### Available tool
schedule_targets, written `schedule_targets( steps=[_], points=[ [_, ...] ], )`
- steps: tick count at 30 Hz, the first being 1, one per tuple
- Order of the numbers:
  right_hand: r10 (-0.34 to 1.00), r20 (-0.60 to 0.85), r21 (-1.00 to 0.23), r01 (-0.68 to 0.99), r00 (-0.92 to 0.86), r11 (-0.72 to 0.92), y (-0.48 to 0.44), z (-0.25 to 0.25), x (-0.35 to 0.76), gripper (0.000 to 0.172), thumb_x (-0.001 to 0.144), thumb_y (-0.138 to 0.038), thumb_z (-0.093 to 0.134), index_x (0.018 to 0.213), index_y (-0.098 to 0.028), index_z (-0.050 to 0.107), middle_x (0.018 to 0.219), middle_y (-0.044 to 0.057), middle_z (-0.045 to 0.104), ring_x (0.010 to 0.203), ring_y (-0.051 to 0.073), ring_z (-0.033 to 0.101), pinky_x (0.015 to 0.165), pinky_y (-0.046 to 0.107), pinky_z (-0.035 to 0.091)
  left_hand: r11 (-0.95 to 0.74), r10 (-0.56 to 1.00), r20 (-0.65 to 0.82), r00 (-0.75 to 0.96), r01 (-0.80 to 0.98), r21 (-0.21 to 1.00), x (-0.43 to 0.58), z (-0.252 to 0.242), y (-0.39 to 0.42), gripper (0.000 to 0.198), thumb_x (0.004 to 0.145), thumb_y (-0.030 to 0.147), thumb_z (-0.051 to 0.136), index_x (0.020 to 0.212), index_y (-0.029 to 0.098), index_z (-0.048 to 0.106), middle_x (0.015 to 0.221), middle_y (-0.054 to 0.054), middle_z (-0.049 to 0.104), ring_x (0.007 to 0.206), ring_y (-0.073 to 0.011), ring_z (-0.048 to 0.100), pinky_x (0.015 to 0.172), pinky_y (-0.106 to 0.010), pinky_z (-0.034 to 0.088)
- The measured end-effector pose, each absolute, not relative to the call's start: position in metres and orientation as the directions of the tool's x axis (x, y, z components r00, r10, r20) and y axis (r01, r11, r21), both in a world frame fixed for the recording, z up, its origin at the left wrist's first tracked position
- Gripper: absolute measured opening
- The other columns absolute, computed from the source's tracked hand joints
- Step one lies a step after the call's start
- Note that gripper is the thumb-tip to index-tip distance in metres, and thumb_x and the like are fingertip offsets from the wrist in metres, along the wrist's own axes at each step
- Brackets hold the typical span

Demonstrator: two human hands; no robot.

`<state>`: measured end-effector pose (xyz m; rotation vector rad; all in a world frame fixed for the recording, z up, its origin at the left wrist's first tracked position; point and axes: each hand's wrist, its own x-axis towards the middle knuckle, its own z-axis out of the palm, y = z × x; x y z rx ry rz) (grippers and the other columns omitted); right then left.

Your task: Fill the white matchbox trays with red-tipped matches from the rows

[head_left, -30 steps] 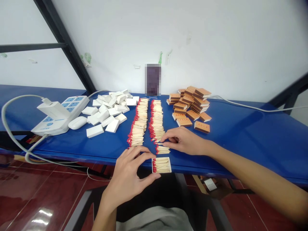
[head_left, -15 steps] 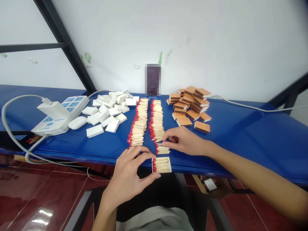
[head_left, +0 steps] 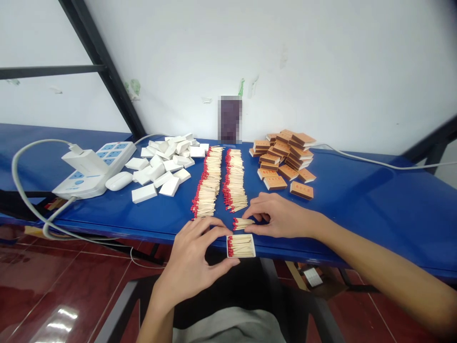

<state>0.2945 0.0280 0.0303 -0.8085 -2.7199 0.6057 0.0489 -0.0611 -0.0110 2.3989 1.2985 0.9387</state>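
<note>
A small white tray of red-tipped matches (head_left: pixel 241 246) lies at the front edge of the blue table (head_left: pixel 374 205). My left hand (head_left: pixel 194 255) pinches the tray's left side between thumb and fingers. My right hand (head_left: pixel 276 215) pinches a small bundle of matches (head_left: pixel 243 222) lying just behind the tray. Two long rows of matches (head_left: pixel 221 183) run back toward the wall.
A heap of white inner trays (head_left: pixel 164 164) lies left of the rows, and orange matchbox sleeves (head_left: pixel 283 157) are stacked at the right. A white power strip (head_left: pixel 94 166), a white earbud case (head_left: pixel 119 181) and cables sit far left. A dark blurred object (head_left: pixel 229 120) leans on the wall.
My right hand has pulled a small bundle of matches away from the right row toward the tray. My left hand has stayed on the tray. The view shifted slightly.
</note>
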Motion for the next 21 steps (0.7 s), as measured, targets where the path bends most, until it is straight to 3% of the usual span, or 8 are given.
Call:
schedule_targets(
  steps=[6,13,21],
  points=[
    [0.62,0.163,-0.461,0.496,-0.768,0.736,0.0333,0.0245,0.2948,0.021,0.098,-0.029,0.061,0.087,-0.016,0.073,0.076,0.001,0.058,0.065,0.011,0.053,0.062,0.025,0.04,-0.57,0.818,0.416,0.397,0.656,0.495,0.0473,-0.0119,-0.0614,0.03,0.083,0.037,0.08,0.109,0.028,0.066,0.114,-0.003,0.068,0.103,-0.0246,0.065,0.09,-0.04,0.048],
    [0.577,0.18,-0.423,0.467,-0.796,0.777,0.0352,0.021,0.2992,0.022,0.103,-0.03,0.053,0.096,-0.015,0.067,0.1,0.008,0.06,0.091,0.018,0.059,0.082,0.031,0.049,-0.559,0.824,0.433,0.366,0.649,0.515,0.0489,-0.0103,-0.0613,0.029,0.084,0.036,0.078,0.109,0.026,0.066,0.112,-0.003,0.069,0.102,-0.0241,0.066,0.089,-0.04,0.05],
    [0.551,0.184,-0.371,0.461,-0.814,0.806,0.0351,0.0199,0.2988,0.023,0.104,-0.031,0.049,0.099,-0.016,0.065,0.096,0.008,0.062,0.088,0.019,0.06,0.078,0.032,0.05,-0.51,0.842,0.455,0.29,0.702,0.497,0.0564,-0.0117,-0.0597,0.029,0.085,0.038,0.077,0.108,0.024,0.067,0.111,-0.005,0.071,0.101,-0.0265,0.067,0.088,-0.042,0.05]
  ],
)
